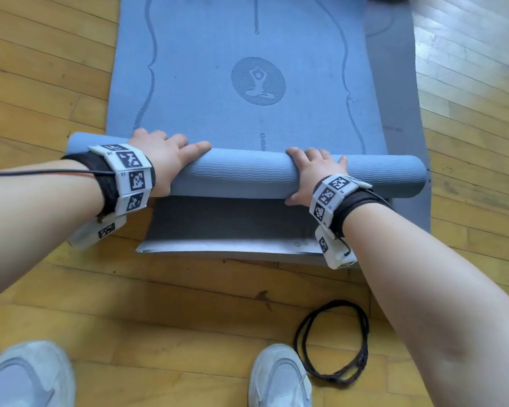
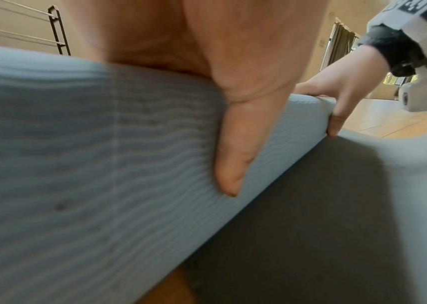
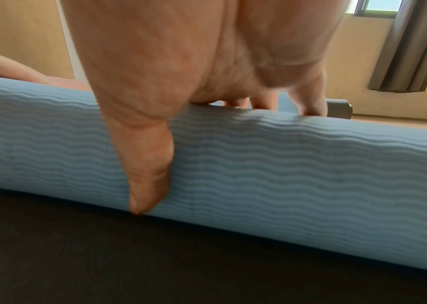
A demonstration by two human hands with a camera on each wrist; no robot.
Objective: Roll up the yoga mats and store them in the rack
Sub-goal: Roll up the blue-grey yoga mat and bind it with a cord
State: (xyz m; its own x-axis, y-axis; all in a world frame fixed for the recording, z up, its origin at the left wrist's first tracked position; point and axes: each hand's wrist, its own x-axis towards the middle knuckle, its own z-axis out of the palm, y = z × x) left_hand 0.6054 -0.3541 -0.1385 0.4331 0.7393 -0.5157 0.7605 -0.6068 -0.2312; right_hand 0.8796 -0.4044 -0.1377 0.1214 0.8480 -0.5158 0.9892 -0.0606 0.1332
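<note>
A blue yoga mat [image 1: 247,54] lies unrolled away from me, its near end wound into a wavy-textured roll [image 1: 247,174]. It rests on a grey mat [image 1: 232,218] spread flat beneath. My left hand [image 1: 168,165] grips the roll near its left end, fingers over the top and thumb [image 2: 238,154] pressed on the near side. My right hand [image 1: 309,177] grips the roll [image 3: 285,164] right of centre in the same way, its thumb [image 3: 147,164] down the near face. A dark metal rack [image 2: 57,30] stands by the wall in the left wrist view.
Wooden floor surrounds the mats. A black cord loop [image 1: 332,342] lies on the floor near my right shoe [image 1: 279,377]; my left shoe [image 1: 27,374] is at the bottom left. A grey cylinder end [image 3: 338,108] shows beyond the roll, near a curtained window.
</note>
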